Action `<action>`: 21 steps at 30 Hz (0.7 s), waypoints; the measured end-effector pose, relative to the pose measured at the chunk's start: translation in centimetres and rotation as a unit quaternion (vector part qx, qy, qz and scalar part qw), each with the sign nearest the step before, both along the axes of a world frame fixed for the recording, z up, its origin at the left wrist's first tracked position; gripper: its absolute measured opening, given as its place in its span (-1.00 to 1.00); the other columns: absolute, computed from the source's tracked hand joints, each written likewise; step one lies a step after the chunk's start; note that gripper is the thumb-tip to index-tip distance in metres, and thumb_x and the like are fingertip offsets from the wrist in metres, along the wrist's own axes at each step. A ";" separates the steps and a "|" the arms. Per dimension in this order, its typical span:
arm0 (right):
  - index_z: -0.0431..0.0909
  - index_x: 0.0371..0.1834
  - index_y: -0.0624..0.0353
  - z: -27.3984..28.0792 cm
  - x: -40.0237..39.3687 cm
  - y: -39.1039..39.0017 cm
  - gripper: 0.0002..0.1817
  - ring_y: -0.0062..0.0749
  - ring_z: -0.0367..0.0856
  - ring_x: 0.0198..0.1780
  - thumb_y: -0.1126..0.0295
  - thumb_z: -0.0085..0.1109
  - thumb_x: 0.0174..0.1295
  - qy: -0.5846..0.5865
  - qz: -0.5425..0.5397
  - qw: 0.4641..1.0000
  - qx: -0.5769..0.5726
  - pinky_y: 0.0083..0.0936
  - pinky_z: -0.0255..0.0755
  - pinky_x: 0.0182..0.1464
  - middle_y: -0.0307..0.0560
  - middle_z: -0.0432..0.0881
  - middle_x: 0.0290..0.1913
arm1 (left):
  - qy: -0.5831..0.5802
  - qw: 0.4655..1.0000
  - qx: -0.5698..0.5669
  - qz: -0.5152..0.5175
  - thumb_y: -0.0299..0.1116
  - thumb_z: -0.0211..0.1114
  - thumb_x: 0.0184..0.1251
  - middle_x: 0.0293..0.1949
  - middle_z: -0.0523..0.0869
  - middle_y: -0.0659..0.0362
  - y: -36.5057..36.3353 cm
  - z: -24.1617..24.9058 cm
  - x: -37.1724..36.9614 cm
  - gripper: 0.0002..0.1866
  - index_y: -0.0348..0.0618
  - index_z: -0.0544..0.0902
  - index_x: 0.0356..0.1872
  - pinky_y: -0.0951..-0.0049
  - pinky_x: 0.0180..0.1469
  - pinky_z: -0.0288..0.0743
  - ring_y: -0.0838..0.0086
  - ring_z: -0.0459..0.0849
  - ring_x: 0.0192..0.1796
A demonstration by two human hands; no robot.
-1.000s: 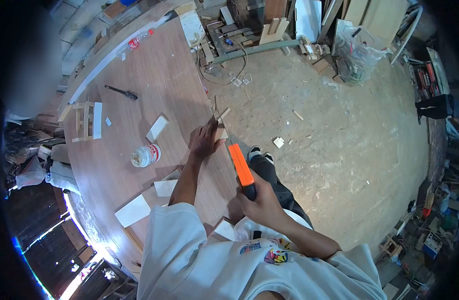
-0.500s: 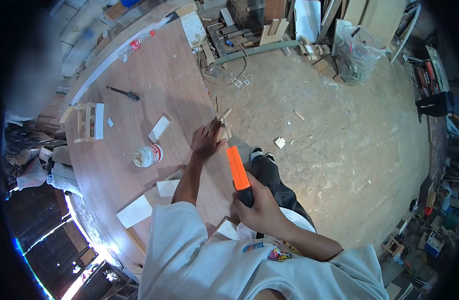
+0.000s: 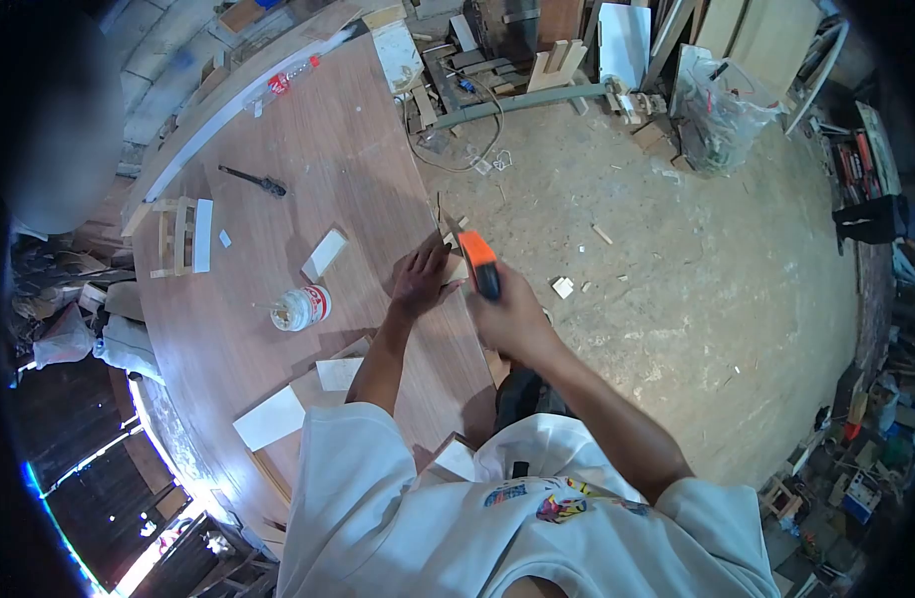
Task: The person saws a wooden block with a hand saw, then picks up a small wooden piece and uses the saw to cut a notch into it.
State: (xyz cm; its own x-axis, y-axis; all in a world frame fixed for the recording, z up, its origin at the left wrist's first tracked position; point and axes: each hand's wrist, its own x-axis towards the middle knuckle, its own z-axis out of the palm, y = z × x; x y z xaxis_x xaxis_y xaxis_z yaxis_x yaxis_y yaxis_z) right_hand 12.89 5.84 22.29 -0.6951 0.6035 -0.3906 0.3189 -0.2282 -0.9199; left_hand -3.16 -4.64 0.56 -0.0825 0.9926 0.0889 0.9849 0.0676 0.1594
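At the table's right edge my left hand (image 3: 420,282) presses down on a small piece of wood (image 3: 457,267), its fingers closed over it. My right hand (image 3: 512,311) grips the black and orange handle of a handsaw (image 3: 476,255). The saw stands right beside the wood and my left fingertips; its blade barely shows. To the left of my left hand are a white block (image 3: 325,254) and a jar (image 3: 301,307) with a red and white label. White-faced boards (image 3: 270,419) lie by my left forearm.
On the brown table (image 3: 358,149) are a dark slim tool (image 3: 253,180), a small slatted wooden frame (image 3: 183,237) and a plastic bottle (image 3: 295,75). Wood scraps (image 3: 562,287) litter the floor. A plastic bag (image 3: 727,120) and leaning boards stand at the back.
My right hand has pushed the saw forward, away from my body, along the table edge. My left hand stays on the wood. The view has shifted slightly.
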 end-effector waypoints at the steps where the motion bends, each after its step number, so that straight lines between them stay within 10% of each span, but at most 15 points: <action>1: 0.37 -0.33 0.22 -2.2 -1.5 1.0 -0.91 -0.63 0.33 -0.61 0.52 0.06 0.13 -0.005 -0.002 1.000 -0.027 -0.56 0.24 -0.61 -0.29 0.34 -0.60 | 0.005 1.000 -0.002 0.001 0.06 0.29 0.06 0.20 0.40 0.04 0.0 0.0 -0.1 -0.29 -0.26 0.45 0.15 0.15 0.28 0.22 0.18 0.35 0.27; 10: 0.34 -0.46 0.24 3.6 -6.0 5.6 -0.98 -0.49 0.36 -0.70 0.57 -0.05 0.07 -0.017 0.035 0.978 -0.205 -0.46 0.27 -0.68 -0.14 0.37 -0.67 | -0.111 0.993 -0.025 -0.004 0.11 0.22 0.12 0.14 0.40 0.05 -0.4 -1.1 -0.1 -0.34 -0.24 0.48 0.09 0.13 0.25 0.17 0.19 0.32 0.20; 21: 0.34 -0.46 0.29 1.7 -11.6 7.0 -0.95 -0.44 0.38 -0.66 0.57 -0.02 0.11 -0.143 0.047 0.973 -0.173 -0.43 0.27 -0.67 -0.10 0.37 -0.62 | 0.047 0.998 0.047 -0.022 0.14 0.20 0.19 -0.04 0.48 0.11 0.2 0.3 0.0 -0.36 -0.25 0.49 0.05 0.17 0.10 0.28 0.26 0.42 0.01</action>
